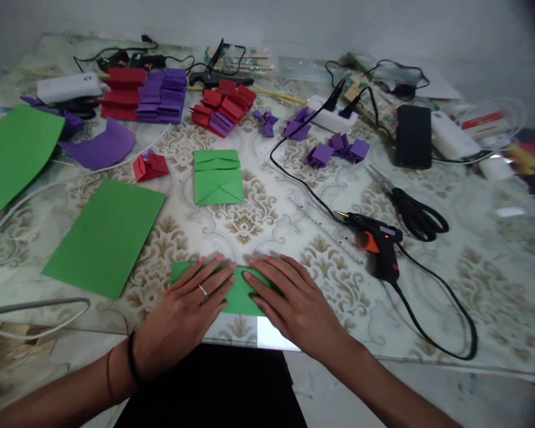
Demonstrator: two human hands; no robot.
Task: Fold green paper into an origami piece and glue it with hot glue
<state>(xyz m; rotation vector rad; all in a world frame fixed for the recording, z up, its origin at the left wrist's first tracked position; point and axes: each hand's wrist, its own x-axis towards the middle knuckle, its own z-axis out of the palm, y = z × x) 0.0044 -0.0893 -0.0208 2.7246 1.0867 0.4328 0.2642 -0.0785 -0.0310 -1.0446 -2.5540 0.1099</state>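
A strip of green paper (243, 295) lies flat near the table's front edge, partly covered by both hands. My left hand (200, 291) rests on its left part with the fingers stretched out, a ring on one finger. Across the right part, my right hand (288, 294) presses down with its fingers extended. Beyond them sits a creased, folded green paper piece (218, 178). A larger green sheet (104, 238) lies to the left, and a small red folded paper piece (150, 167) is behind it.
On the right are a hot glue gun (377, 241) with a lit orange light, black-handled scissors (412, 208) and a clear ruler (325, 229). Red and purple folded papers (145, 95) stand at the back near a white power strip (332, 116). Cables cross the patterned tablecloth.
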